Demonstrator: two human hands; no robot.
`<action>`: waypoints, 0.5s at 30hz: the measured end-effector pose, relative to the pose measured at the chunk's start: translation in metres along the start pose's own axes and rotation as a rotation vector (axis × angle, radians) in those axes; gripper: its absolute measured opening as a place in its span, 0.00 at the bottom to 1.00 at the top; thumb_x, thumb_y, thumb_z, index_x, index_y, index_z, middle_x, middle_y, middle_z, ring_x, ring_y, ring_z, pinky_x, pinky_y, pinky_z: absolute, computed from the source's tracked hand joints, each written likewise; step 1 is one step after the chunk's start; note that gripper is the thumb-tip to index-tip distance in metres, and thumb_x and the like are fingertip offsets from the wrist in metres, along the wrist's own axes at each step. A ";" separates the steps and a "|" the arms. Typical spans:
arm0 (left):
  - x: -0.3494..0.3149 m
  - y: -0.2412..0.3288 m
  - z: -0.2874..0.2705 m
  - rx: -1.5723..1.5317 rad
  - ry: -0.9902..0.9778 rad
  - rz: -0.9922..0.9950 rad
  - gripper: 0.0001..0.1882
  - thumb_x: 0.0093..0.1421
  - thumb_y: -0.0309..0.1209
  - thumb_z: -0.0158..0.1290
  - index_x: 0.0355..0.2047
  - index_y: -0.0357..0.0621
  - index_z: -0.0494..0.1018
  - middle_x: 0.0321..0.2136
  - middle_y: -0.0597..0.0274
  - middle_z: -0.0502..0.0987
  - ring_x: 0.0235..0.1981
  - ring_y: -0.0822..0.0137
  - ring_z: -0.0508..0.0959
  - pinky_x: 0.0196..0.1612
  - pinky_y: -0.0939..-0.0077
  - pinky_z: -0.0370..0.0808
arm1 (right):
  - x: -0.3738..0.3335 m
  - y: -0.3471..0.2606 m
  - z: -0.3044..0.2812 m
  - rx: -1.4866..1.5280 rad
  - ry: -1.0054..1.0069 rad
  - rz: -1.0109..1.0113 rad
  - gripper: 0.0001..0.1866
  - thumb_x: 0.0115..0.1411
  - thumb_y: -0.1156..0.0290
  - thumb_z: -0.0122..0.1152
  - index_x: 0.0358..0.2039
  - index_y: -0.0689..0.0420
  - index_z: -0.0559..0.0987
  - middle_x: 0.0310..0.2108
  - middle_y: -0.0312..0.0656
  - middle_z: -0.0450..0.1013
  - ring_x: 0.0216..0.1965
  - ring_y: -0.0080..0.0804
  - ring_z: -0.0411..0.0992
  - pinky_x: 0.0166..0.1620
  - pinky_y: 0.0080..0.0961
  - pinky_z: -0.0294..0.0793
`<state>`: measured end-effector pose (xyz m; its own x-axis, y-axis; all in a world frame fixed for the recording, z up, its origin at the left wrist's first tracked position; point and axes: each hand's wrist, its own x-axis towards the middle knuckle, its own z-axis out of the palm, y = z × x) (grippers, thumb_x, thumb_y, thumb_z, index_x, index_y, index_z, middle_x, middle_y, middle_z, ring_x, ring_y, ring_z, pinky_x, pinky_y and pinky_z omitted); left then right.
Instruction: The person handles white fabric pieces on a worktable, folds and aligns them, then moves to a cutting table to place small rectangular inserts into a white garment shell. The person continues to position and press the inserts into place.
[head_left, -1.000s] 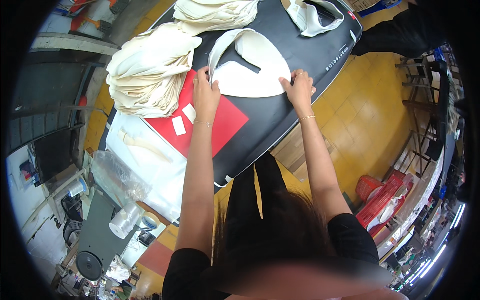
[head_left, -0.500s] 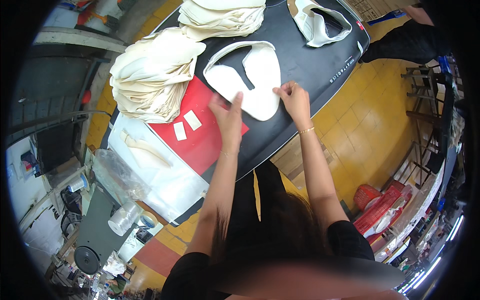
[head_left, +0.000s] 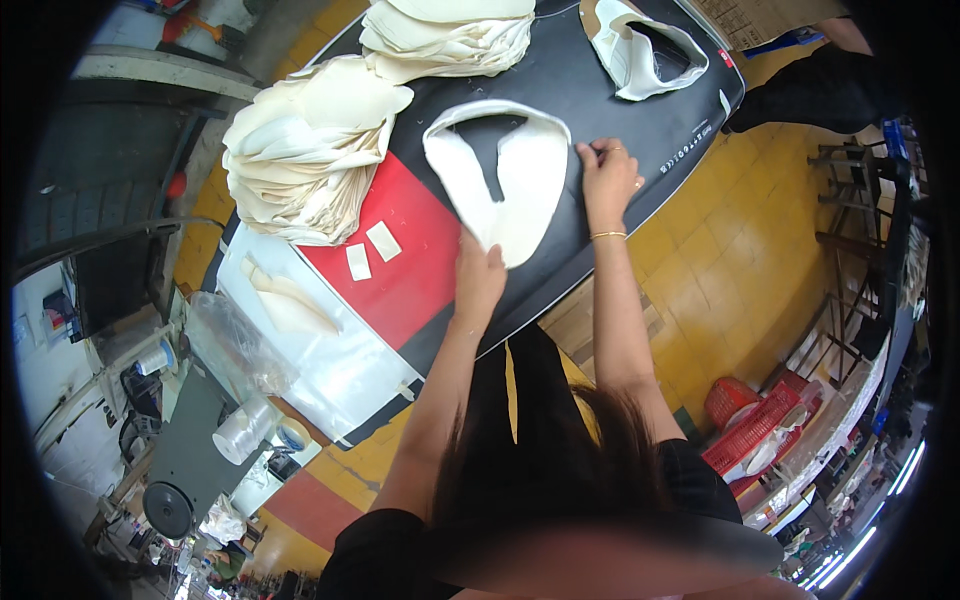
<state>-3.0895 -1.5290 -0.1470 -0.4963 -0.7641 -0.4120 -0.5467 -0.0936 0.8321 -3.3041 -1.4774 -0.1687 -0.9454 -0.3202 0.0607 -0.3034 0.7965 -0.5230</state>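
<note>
A white fabric shoe upper (head_left: pixel 535 190) with a notched opening lies on the black table top (head_left: pixel 640 165), in front of me. My left hand (head_left: pixel 479 278) is closed on its near left edge, with the thumb on top and the other fingers partly hidden beneath. Just off the upper's right side is my right hand (head_left: pixel 608 188), empty, its fingers loosely bent and apart. Another white upper (head_left: pixel 625 65) with a brown patch sits at the far right of the table.
Two piles of cream fabric pieces, a nearer pile (head_left: pixel 305 150) and a farther pile (head_left: pixel 450 40), stand at the left and back. Small cream rectangles (head_left: pixel 382 241) lie on a red sheet (head_left: pixel 400 300). A sewing machine (head_left: pixel 195 450) stands at lower left. Someone's dark-clothed leg (head_left: pixel 810 95) is beyond the table.
The upper has shifted slightly toward me and turned. My left hand has moved to its near tip and closed on it. My right hand has come off its edge and moved farther away.
</note>
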 end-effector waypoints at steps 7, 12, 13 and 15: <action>-0.039 -0.026 -0.076 0.129 0.054 -0.040 0.27 0.71 0.47 0.43 0.56 0.35 0.68 0.37 0.51 0.78 0.30 0.67 0.79 0.27 0.77 0.75 | 0.025 0.043 -0.041 0.360 0.006 -0.052 0.10 0.60 0.66 0.63 0.38 0.59 0.80 0.32 0.44 0.73 0.32 0.38 0.71 0.40 0.32 0.71; -0.093 -0.025 -0.136 0.248 0.185 0.227 0.13 0.68 0.30 0.49 0.47 0.34 0.74 0.32 0.45 0.80 0.31 0.45 0.80 0.35 0.63 0.76 | 0.081 0.059 -0.068 -0.080 0.205 -0.595 0.15 0.52 0.76 0.61 0.43 0.57 0.79 0.42 0.50 0.74 0.50 0.49 0.68 0.54 0.38 0.67; -0.106 -0.026 -0.149 0.332 0.196 0.298 0.13 0.66 0.28 0.50 0.48 0.35 0.74 0.33 0.44 0.80 0.32 0.45 0.80 0.35 0.62 0.76 | 0.100 0.062 -0.077 -0.070 0.200 -0.635 0.18 0.50 0.77 0.60 0.44 0.59 0.79 0.44 0.52 0.75 0.49 0.51 0.70 0.53 0.41 0.68; -0.144 -0.032 -0.179 0.400 0.172 0.283 0.16 0.62 0.24 0.51 0.50 0.37 0.73 0.36 0.43 0.79 0.36 0.45 0.80 0.38 0.61 0.76 | 0.132 0.067 -0.086 -0.236 0.238 -0.655 0.20 0.50 0.76 0.61 0.46 0.63 0.78 0.44 0.55 0.75 0.46 0.53 0.73 0.52 0.45 0.70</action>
<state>-2.8797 -1.5308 -0.0481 -0.5621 -0.8214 -0.0963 -0.6389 0.3573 0.6813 -3.4599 -1.4225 -0.1227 -0.5532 -0.6697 0.4954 -0.8073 0.5776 -0.1207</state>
